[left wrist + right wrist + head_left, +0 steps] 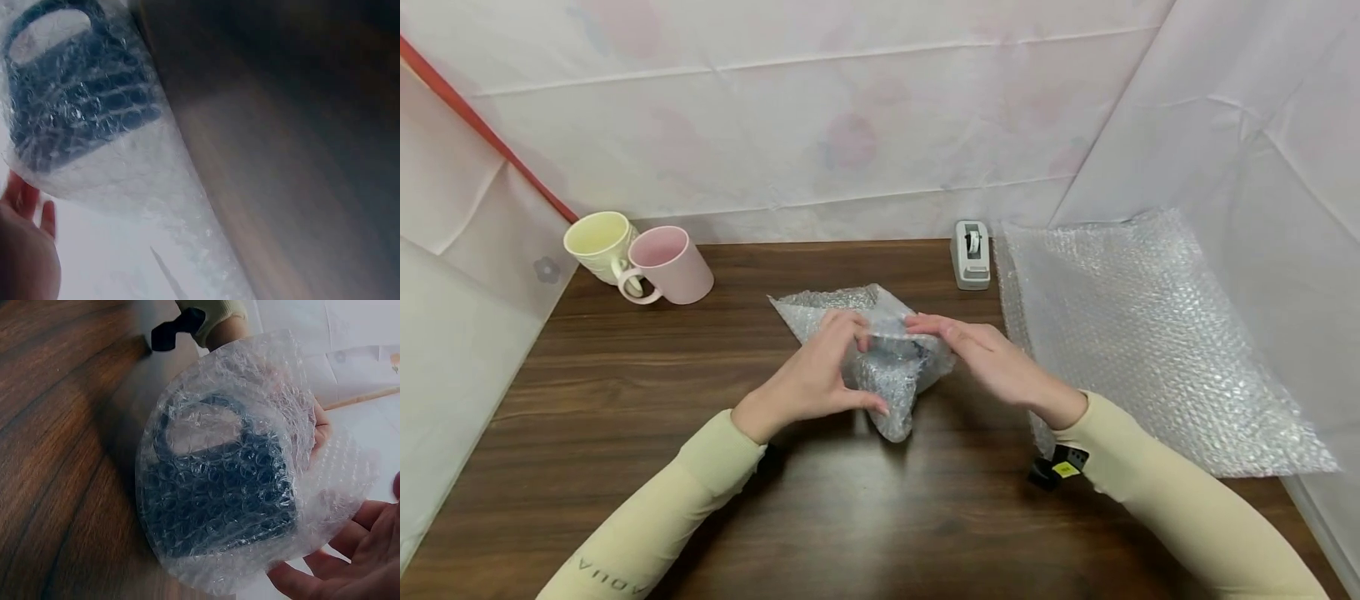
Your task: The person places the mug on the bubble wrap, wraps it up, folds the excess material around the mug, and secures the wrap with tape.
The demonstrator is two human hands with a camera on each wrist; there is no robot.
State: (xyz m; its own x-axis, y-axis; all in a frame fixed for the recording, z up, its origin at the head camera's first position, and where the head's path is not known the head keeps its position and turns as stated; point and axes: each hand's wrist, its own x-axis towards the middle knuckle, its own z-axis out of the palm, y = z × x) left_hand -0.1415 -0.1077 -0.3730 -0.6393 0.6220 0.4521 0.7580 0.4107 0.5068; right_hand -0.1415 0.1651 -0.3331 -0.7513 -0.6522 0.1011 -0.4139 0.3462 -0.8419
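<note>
A dark blue mug [219, 494] shows through the bubble wrap [889, 392] around it, its handle visible in both wrist views. In the head view, this bundle sits mid-table, with a loose corner of wrap reaching out to the left. My left hand [820, 367] grips the bundle from the left, fingers curled over the top edge and thumb along the near side. From the right, my right hand [981, 354] touches the upper edge of the wrap with nearly straight fingers. The right wrist view shows these fingers [344, 544] at the wrap's edge.
A yellow mug [598, 242] and a pink mug [681, 271] stand together at the back left. At the back edge is a white tape dispenser [972, 258]. Bubble wrap sheets [1150, 342] cover the right side of the table. Cloth walls [850, 100] enclose the table's back and sides.
</note>
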